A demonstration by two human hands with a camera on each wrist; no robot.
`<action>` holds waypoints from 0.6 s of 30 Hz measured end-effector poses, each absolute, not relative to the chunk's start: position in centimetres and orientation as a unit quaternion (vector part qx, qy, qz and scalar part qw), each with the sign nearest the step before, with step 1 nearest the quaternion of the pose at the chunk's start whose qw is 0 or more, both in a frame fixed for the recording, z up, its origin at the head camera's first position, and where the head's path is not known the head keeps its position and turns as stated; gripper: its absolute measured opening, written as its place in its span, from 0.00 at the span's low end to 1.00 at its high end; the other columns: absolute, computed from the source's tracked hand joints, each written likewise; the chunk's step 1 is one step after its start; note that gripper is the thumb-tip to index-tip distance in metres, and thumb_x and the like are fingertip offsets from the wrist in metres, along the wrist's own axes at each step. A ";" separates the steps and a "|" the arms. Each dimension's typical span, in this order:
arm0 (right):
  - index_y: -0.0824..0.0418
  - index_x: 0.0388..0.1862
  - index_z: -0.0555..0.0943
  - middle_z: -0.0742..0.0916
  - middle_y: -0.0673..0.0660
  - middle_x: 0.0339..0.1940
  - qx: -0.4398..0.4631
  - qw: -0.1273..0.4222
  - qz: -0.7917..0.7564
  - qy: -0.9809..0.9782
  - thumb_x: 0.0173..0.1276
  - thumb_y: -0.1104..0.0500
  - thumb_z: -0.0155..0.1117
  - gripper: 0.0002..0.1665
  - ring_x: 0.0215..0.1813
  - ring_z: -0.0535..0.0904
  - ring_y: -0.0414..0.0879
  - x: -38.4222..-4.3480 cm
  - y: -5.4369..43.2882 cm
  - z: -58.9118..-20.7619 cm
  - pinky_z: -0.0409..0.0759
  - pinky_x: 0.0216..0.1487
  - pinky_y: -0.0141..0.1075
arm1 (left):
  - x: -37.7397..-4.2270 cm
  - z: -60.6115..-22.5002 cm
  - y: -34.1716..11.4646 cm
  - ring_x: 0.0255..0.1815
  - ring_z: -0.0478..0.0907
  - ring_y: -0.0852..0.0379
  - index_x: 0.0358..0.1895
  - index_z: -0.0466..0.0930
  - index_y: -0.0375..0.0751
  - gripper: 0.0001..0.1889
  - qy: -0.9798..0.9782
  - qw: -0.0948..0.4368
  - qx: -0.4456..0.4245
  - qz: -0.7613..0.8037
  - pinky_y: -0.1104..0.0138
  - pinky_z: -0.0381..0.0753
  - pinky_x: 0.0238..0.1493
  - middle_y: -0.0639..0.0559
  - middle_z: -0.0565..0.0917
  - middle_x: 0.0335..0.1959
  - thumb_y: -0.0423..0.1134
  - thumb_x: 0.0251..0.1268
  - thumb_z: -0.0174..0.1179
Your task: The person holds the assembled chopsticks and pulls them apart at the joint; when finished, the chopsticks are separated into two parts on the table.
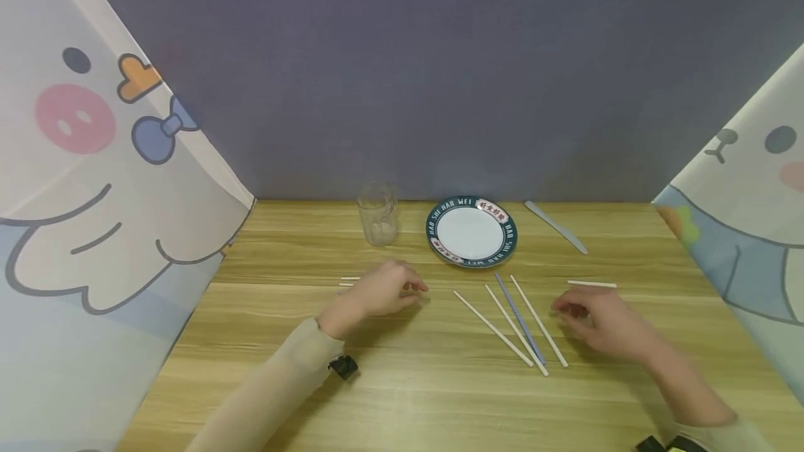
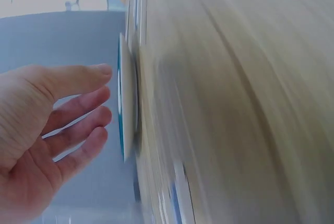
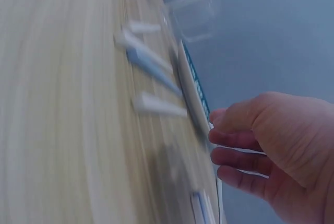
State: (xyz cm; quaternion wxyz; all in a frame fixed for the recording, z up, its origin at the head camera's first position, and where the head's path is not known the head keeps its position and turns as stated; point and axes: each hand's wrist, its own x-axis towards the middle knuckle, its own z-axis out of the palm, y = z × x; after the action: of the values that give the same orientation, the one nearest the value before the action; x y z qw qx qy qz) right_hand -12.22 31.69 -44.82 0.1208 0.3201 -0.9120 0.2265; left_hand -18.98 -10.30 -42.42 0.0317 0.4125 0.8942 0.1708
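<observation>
My left hand (image 1: 383, 289) hovers above the table at left of centre, fingers loosely bent, with nothing in its grasp. Ends of white and bluish straw-like sticks (image 1: 349, 284) poke out beside it, mostly hidden by the hand. At right, my right hand (image 1: 609, 321) is also empty, its fingers (image 3: 240, 174) relaxed and curved. A short-looking white stick (image 1: 592, 284) lies just beyond it. Between the hands, three white sticks (image 1: 493, 328) and a blue stick (image 1: 520, 319) lie slantwise on the table.
A white plate with a dark green patterned rim (image 1: 472, 262) sits at the back centre. Left of it stands a clear glass (image 1: 378, 218); right of it lies a pale knife (image 1: 556, 227). A grey wall (image 1: 440, 75) backs the wooden table (image 1: 427, 410), with cartoon-printed panels (image 1: 188, 208) at both sides.
</observation>
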 end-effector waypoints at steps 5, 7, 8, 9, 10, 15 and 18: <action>0.54 0.41 0.88 0.84 0.37 0.32 0.326 0.103 0.238 -0.909 0.59 0.71 0.77 0.16 0.35 0.73 0.24 -11.8 29.3 -44.1 0.80 0.32 0.28 | -18.6 -42.3 -6.6 0.48 0.89 0.57 0.49 0.92 0.45 0.08 0.883 0.026 0.441 0.157 0.68 0.87 0.54 0.53 0.93 0.47 0.36 0.70 0.71; 0.54 0.42 0.88 0.84 0.37 0.33 0.331 0.093 0.245 -0.906 0.60 0.71 0.76 0.15 0.35 0.73 0.25 -11.7 28.5 -44.0 0.79 0.31 0.28 | -18.4 -42.4 -5.3 0.49 0.89 0.58 0.50 0.92 0.46 0.08 0.876 0.022 0.457 0.150 0.69 0.86 0.57 0.54 0.93 0.48 0.37 0.71 0.71; 0.54 0.42 0.88 0.84 0.37 0.33 0.333 0.086 0.251 -0.905 0.61 0.71 0.76 0.15 0.35 0.73 0.25 -11.7 28.0 -44.0 0.78 0.31 0.28 | -18.4 -42.5 -4.7 0.49 0.89 0.59 0.50 0.92 0.46 0.09 0.873 0.021 0.464 0.147 0.71 0.86 0.57 0.55 0.93 0.48 0.37 0.71 0.71; 0.54 0.42 0.88 0.84 0.37 0.32 0.334 0.081 0.254 -0.904 0.62 0.71 0.75 0.14 0.35 0.73 0.26 -11.6 27.6 -44.0 0.77 0.30 0.27 | -18.3 -42.6 -4.2 0.49 0.89 0.60 0.50 0.92 0.46 0.09 0.870 0.022 0.470 0.146 0.71 0.85 0.57 0.55 0.93 0.48 0.38 0.71 0.71; 0.54 0.42 0.88 0.84 0.37 0.32 0.334 0.074 0.256 -0.904 0.63 0.70 0.75 0.14 0.35 0.73 0.25 -11.6 27.1 -44.0 0.77 0.30 0.27 | -18.3 -42.7 -3.7 0.49 0.89 0.60 0.51 0.92 0.46 0.09 0.867 0.023 0.476 0.145 0.72 0.85 0.57 0.55 0.93 0.48 0.38 0.71 0.71; 0.55 0.41 0.88 0.85 0.38 0.31 0.344 0.063 0.262 -0.900 0.65 0.69 0.74 0.10 0.33 0.74 0.25 -11.6 25.1 -44.1 0.77 0.30 0.26 | -18.3 -43.3 -1.8 0.50 0.89 0.64 0.52 0.92 0.49 0.11 0.863 0.030 0.487 0.128 0.77 0.83 0.56 0.57 0.93 0.49 0.38 0.69 0.72; 0.58 0.40 0.88 0.84 0.38 0.29 0.338 0.057 0.266 -0.901 0.64 0.68 0.75 0.09 0.30 0.73 0.25 -11.6 24.1 -44.2 0.77 0.28 0.26 | -18.4 -43.8 -1.0 0.49 0.88 0.66 0.52 0.92 0.52 0.11 0.864 0.029 0.491 0.109 0.78 0.82 0.57 0.60 0.93 0.48 0.39 0.68 0.73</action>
State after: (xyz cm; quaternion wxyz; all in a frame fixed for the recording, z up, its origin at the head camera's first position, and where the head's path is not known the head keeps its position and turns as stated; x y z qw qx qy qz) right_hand -11.63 24.14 -44.23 0.0569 0.3378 -0.9010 0.2663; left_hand -18.41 -0.99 -43.85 0.0285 0.4908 0.8639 0.1091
